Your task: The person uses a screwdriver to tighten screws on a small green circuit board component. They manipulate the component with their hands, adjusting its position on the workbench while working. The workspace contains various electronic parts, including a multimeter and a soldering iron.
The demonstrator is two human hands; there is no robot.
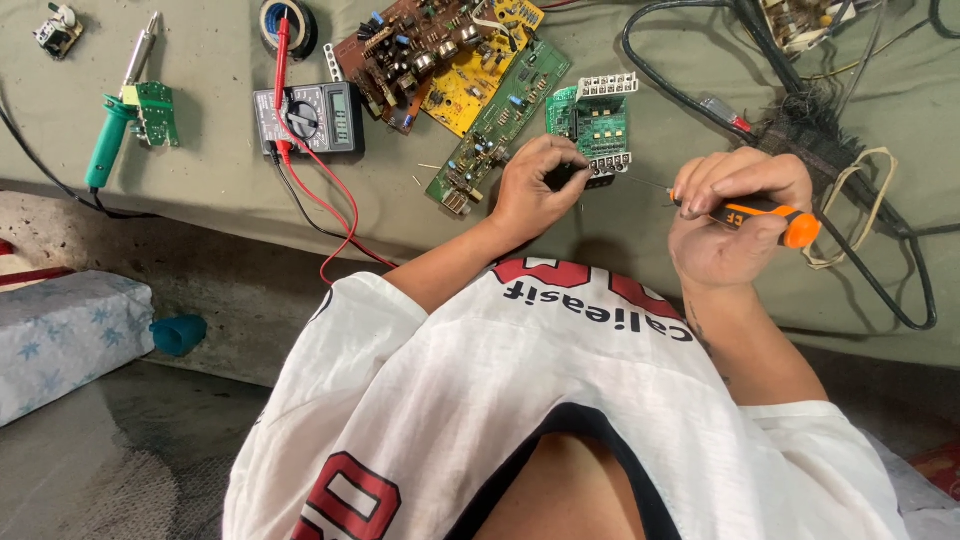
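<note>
My left hand [535, 185] rests on the near edge of a small green circuit board [595, 125] with white connector blocks, its fingers curled around a small dark part at the board's edge. To the right, my right hand [730, 215] is closed around a screwdriver [765, 213] with an orange and black handle. The thin shaft points left toward the green board, its tip a short way from the board and my left fingers.
On the grey-green cloth [220, 160] lie a multimeter [310, 115] with red leads, a green-handled soldering iron [115, 125], a tape roll [285, 22], and brown [400, 50], yellow [475, 75] and long green boards [500, 120]. Black cables [860, 240] loop at right. A wrapped box [60, 335] sits lower left.
</note>
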